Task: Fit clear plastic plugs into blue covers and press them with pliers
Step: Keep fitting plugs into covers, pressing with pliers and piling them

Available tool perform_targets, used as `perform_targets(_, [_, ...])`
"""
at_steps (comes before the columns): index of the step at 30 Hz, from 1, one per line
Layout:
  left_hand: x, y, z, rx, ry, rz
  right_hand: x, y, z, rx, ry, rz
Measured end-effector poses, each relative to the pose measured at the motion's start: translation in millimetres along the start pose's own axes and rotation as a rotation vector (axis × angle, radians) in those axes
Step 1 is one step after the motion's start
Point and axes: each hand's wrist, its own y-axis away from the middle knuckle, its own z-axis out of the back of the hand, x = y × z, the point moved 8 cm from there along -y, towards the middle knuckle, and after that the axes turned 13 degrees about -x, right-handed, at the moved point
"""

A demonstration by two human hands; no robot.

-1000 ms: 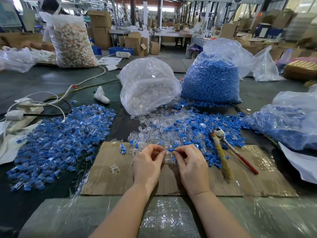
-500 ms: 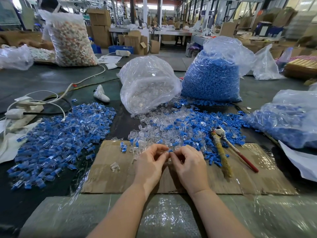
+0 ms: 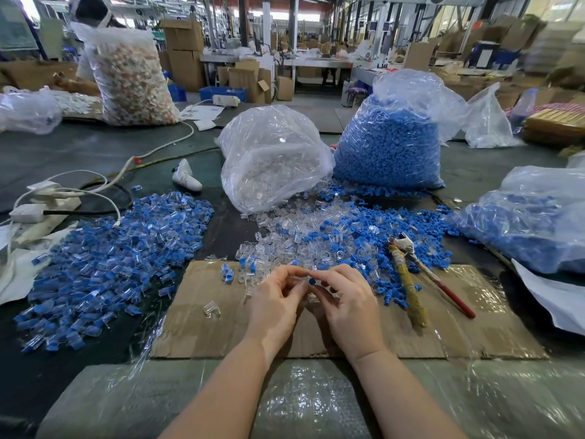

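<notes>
Blue cover (image 3: pixel 311 281) pinched between your two hands: left fingers (image 3: pixel 292 280) and right fingers (image 3: pixel 329 278) curl round it above the cardboard (image 3: pixel 196 324); pliers (image 3: pixel 408 274) lie just right.

A: What do we count on the bench?
B: One pliers (image 3: pixel 421 274), one cardboard sheet (image 3: pixel 443 327), two hands; far side, one clear-plug bag (image 3: pixel 272 156), one blue-cover bag (image 3: pixel 389 147).
</notes>
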Motion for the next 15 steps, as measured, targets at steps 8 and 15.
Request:
perform_targets(8, [-2,-3,-1,-0.012,-0.043,0.004,5,-2,1,0.019,0.041,0.04])
perform_targets(15, [-2,-4,-3,-0.008,0.041,0.113,-35,-17,34,-0.109,0.36,-0.194])
